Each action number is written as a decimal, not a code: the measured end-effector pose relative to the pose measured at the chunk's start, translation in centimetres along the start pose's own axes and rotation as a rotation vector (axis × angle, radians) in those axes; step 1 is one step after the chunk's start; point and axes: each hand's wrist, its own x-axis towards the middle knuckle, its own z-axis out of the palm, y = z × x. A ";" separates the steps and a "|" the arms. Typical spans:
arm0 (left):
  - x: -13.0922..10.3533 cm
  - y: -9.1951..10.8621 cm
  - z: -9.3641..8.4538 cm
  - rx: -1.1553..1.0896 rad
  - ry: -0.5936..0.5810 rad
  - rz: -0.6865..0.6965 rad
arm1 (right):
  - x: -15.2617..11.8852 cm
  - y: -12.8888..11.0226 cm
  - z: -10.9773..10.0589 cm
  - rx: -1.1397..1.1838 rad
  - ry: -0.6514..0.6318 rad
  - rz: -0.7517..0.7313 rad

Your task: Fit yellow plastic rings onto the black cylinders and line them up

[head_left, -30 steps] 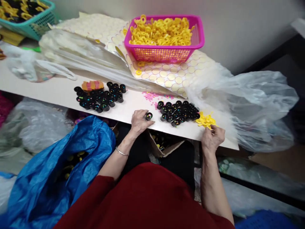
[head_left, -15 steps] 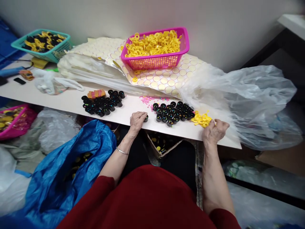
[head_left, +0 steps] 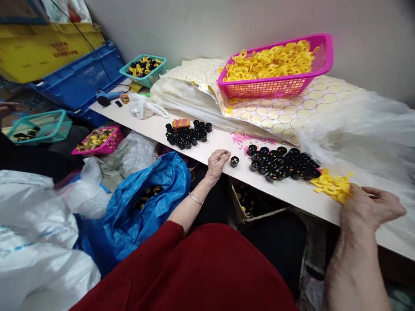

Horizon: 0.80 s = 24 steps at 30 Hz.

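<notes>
My left hand (head_left: 218, 164) has its fingers bent together just left of a single black cup (head_left: 234, 162), which stands upright with small coloured bits inside. Whatever those fingers may hold does not show. At the right, my right hand (head_left: 371, 206) reaches to the small pile of yellow ring-shaped pieces (head_left: 331, 185). Its fingers are bent, and the tips at the pile are partly hidden. A cluster of black cups (head_left: 282, 163) stands between the hands, with coloured bits in several of them. Pink bits (head_left: 241, 138) lie scattered behind the single cup.
A pink basket (head_left: 275, 88) of yellow pieces stands on sheets of round stickers (head_left: 279, 116). More black cups (head_left: 186, 138) stand left beside an orange-pink block (head_left: 180, 123). Clear plastic (head_left: 353, 125) covers the right. Below are a blue bag (head_left: 126, 203) and a carton (head_left: 259, 218). Another person's hand (head_left: 8, 108) shows far left.
The view has swung left and closer. My left hand has come off the single black cup, which now stands apart from it. My right hand stays by the yellow pile.
</notes>
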 end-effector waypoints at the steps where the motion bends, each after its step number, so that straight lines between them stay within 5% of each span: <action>1: -0.8 0.7 -0.2 0.007 0.043 0.011 | -0.6 -1.0 0.0 0.002 0.006 -0.010; 3: -2.7 2.2 -0.2 -0.008 0.030 0.035 | -2.2 -2.9 0.2 -0.005 0.028 -0.032; 7: -7.0 4.0 1.1 -0.220 -0.439 -0.077 | -6.1 -6.3 1.5 -0.020 0.092 -0.151; 10: -9.2 3.9 2.0 -0.347 -0.683 -0.270 | -8.7 -8.5 3.5 0.045 -0.027 -0.338; 14: -9.6 3.1 1.4 -0.399 -0.645 -0.303 | -10.7 -9.7 6.1 0.276 -0.215 -0.377; 19: -8.4 2.4 -0.1 -0.266 -0.336 -0.154 | -10.9 -9.5 7.4 0.542 -0.405 -0.015; 24: -8.1 1.7 -0.2 -0.595 -0.466 -0.450 | -10.3 -10.8 7.9 0.767 -0.462 0.271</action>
